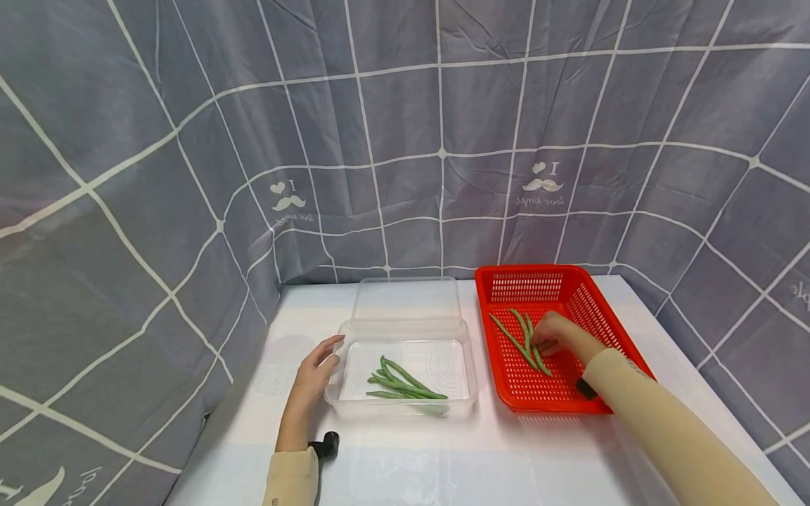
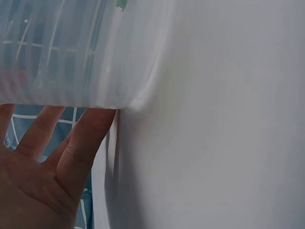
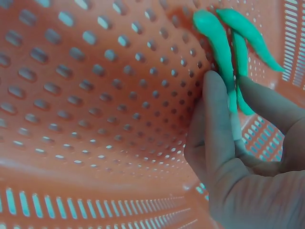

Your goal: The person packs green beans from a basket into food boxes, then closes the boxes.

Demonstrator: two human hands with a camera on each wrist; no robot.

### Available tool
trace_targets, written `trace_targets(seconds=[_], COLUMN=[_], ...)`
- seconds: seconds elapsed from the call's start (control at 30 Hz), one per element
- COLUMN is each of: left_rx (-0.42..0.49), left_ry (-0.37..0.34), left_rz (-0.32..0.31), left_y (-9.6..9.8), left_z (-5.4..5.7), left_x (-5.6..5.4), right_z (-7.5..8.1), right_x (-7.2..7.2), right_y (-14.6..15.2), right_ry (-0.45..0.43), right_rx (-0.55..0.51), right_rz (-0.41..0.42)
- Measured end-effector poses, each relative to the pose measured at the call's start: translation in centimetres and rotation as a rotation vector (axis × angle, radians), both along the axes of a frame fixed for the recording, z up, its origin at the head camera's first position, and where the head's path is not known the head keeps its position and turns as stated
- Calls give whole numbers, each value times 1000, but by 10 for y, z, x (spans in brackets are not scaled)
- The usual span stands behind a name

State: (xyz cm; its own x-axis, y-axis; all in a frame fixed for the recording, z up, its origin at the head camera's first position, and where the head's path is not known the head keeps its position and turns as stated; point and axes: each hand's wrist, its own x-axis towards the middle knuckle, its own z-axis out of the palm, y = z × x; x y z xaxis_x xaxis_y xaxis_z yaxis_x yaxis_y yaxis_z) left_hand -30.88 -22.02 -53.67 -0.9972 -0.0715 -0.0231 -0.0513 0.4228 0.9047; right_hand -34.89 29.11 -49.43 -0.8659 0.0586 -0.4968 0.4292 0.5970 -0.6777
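My right hand [image 1: 557, 334] reaches down into a red perforated plastic basket [image 1: 609, 313]. Thumb and index finger pinch a green bean [image 3: 220, 45] in the right wrist view, its lower part partly hidden by the fingers. Two other beans lie close by on the basket floor, including a long bean [image 1: 511, 340] left of the hand. My left hand [image 1: 314, 372] touches the left side of a clear plastic container [image 1: 470, 372] with relaxed, spread fingers. In the left wrist view, the fingertips meet the container's rim. Several green beans [image 1: 405, 385] lie in a loose bunch inside it.
The container's clear lid [image 1: 406, 299] stands raised behind it. Both containers stand side by side on a white table [image 1: 405, 464], the basket on the right. A grey curtain [image 1: 405, 183] with white grid lines surrounds the table at the back and sides.
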Motion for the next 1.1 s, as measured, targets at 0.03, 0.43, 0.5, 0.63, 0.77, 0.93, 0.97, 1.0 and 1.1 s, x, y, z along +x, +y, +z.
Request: trace_targets(seconds=[0.03,0.43,0.5,0.63,0.77,0.93,0.97,1.0,1.1], left_rx=[1,-9,-13,-16,-9,-3,-5,-6,-5], left_ry=[-3,-1,-2,-10,-11,-8,-7,-6,-6], left_rz=[0,-10,-9,-9,-9,-6,-5,-5,-5], left_y=[0,-1,0,0,-1,-1,0,0,0], left_z=[0,-1,0,0,0,-1,0,-1,-1], left_x=[0,-1,-1,-1,0,2,2,2,2], right_z=[-1,-1,1,4,5,11,14,16,23], right_x=[-1,2,4,6,6,5,4,4,2], right_y=[-1,-6,-5,-2,-3,-11,-13,-15,-22], right_ry=[5,37,33,25,23,12,11,13,16], right_rx=[16,44,17,-49,-174,-315,-336,-352,-399], right_rz=[-3,24,44,51,17,3,6,9,16])
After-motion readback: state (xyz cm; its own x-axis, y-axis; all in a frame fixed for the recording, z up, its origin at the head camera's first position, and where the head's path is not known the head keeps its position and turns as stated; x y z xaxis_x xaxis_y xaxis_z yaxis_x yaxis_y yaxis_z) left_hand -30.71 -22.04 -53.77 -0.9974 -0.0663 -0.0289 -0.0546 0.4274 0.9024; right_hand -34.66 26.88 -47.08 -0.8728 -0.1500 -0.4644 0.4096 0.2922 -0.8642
